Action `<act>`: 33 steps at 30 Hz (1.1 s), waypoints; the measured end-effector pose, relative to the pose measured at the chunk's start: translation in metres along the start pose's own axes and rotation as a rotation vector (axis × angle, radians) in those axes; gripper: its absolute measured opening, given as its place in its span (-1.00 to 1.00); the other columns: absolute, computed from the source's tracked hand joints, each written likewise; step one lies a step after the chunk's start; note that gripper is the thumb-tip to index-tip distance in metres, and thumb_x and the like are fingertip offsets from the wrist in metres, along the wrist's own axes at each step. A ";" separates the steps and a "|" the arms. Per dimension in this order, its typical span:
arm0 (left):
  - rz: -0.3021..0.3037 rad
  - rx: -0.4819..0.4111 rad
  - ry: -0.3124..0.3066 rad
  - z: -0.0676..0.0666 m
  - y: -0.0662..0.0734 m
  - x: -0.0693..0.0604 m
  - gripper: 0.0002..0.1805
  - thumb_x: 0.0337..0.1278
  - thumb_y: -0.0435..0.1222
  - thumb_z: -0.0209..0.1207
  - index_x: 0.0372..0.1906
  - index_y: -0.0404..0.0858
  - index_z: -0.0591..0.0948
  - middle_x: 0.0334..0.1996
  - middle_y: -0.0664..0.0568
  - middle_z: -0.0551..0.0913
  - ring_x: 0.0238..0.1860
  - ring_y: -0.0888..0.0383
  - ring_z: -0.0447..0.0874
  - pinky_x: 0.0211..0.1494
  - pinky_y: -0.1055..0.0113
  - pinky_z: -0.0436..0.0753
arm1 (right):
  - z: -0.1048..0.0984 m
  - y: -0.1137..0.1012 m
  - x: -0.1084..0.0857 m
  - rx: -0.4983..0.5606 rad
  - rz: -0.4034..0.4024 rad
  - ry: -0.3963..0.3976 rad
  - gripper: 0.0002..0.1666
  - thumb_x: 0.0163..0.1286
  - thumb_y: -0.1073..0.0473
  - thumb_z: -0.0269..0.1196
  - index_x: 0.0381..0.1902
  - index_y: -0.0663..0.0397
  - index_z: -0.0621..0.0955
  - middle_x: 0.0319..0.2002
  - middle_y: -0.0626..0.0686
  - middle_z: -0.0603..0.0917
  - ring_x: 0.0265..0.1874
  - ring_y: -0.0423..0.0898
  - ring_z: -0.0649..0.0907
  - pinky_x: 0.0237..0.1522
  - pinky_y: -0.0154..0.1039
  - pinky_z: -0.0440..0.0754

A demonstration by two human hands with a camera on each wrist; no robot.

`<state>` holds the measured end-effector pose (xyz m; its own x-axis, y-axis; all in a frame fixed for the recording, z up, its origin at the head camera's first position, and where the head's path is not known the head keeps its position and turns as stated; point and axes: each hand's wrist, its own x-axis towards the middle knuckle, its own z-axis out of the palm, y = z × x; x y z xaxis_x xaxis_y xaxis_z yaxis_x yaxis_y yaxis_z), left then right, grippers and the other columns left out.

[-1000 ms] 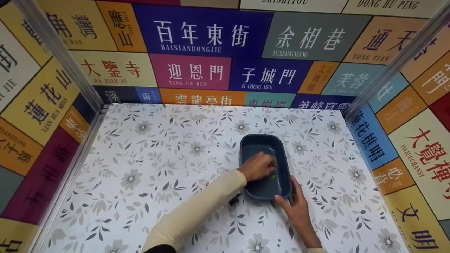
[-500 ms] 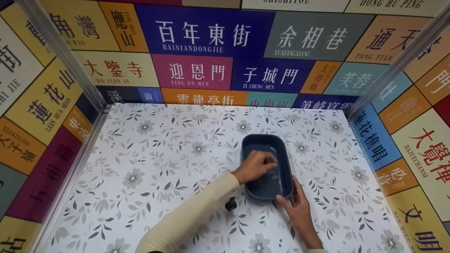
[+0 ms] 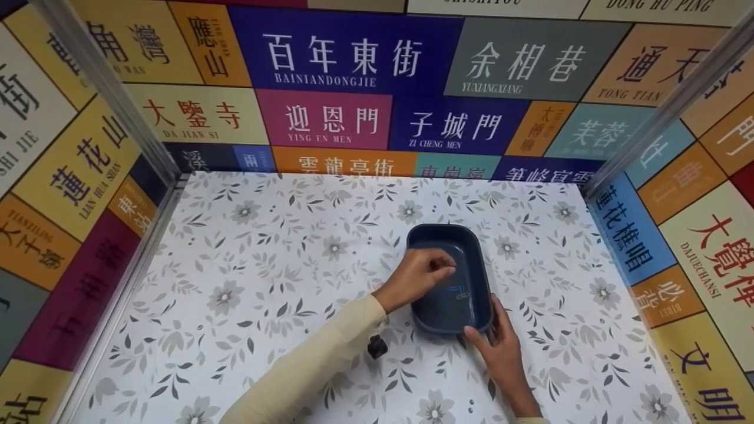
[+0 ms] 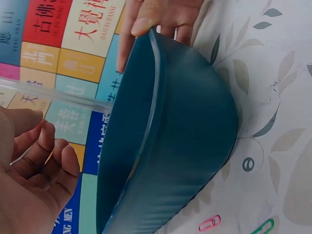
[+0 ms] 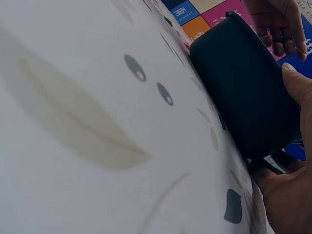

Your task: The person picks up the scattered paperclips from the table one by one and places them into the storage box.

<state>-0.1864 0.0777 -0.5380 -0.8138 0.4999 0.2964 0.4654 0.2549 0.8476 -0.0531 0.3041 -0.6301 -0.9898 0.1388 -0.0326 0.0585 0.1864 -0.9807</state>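
Observation:
A dark blue-green plastic tub, rectangular with rounded corners, stands on the table. In its bottom lie small thin blue and yellow pieces, which look like paper clips. Over the tub's left side hovers my left hand, its fingers loosely bent and thumb close to the forefinger; nothing shows between them. My right hand holds the tub's near right corner, thumb on the rim and fingers along the outside wall. In the left wrist view, a pink paper clip and a green paper clip lie on the table beside the tub.
A white floral cover spreads over the table. Panels with coloured lettering enclose the back and both sides, with metal posts at the corners. A small black piece shows beside my left forearm.
My left hand has risen from inside the tub and shifted left, uncovering the small pieces at its bottom. The black piece moved along with that arm. My right hand keeps its hold.

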 end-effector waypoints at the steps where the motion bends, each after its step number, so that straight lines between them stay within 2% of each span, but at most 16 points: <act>1: -0.002 -0.008 0.010 -0.002 0.000 -0.002 -0.90 0.47 -0.38 0.39 -0.07 -0.32 0.84 -0.26 -0.02 0.85 -0.27 0.28 0.73 -0.10 0.45 0.68 | 0.000 0.000 0.000 -0.002 -0.001 0.001 0.12 0.55 0.22 0.46 0.81 0.08 0.07 0.77 0.11 0.10 0.73 0.08 0.15 0.47 -0.56 0.26; 8: -0.053 -0.043 0.039 -0.012 -0.004 -0.013 -0.88 0.52 -0.34 0.37 -0.01 -0.26 0.84 -0.23 0.02 0.86 -0.26 0.28 0.75 -0.12 0.41 0.68 | 0.000 0.002 0.000 0.006 -0.011 -0.008 0.12 0.55 0.27 0.44 0.81 0.10 0.04 0.78 0.15 0.07 0.74 0.13 0.13 0.47 -0.56 0.26; 13: -0.045 -0.064 0.072 -0.016 -0.008 -0.021 -0.87 0.49 -0.36 0.38 -0.03 -0.33 0.83 -0.25 -0.01 0.86 -0.28 0.22 0.76 -0.14 0.38 0.70 | 0.001 0.003 0.000 0.005 -0.023 0.011 0.12 0.53 0.28 0.46 0.81 0.12 0.07 0.77 0.16 0.10 0.73 0.15 0.16 0.47 -0.56 0.27; 19: -0.045 -0.077 0.083 -0.020 -0.012 -0.029 -0.85 0.51 -0.34 0.38 -0.02 -0.35 0.83 -0.25 -0.03 0.84 -0.26 0.11 0.79 -0.10 0.32 0.73 | 0.001 0.002 -0.001 -0.001 -0.022 0.020 0.11 0.52 0.29 0.47 0.80 0.11 0.10 0.77 0.14 0.12 0.72 0.14 0.16 0.46 -0.57 0.27; 26: -0.050 -0.079 0.092 -0.021 -0.018 -0.036 -0.88 0.53 -0.33 0.37 -0.03 -0.27 0.84 -0.26 0.01 0.83 -0.26 0.19 0.76 -0.08 0.31 0.74 | 0.000 0.001 -0.001 -0.005 -0.006 0.019 0.12 0.52 0.28 0.47 0.81 0.06 0.09 0.77 0.12 0.12 0.73 0.13 0.16 0.46 -0.57 0.28; 33: -0.092 -0.092 0.109 -0.021 -0.021 -0.045 -0.90 0.51 -0.34 0.38 -0.04 -0.25 0.85 -0.27 0.03 0.84 -0.27 0.23 0.74 -0.11 0.31 0.73 | 0.000 0.001 0.000 -0.010 -0.011 0.012 0.12 0.52 0.27 0.47 0.81 0.07 0.08 0.77 0.12 0.11 0.73 0.15 0.15 0.45 -0.57 0.28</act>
<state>-0.1671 0.0324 -0.5602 -0.8867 0.3838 0.2577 0.3575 0.2157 0.9087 -0.0527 0.3040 -0.6314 -0.9887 0.1484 -0.0198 0.0493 0.1978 -0.9790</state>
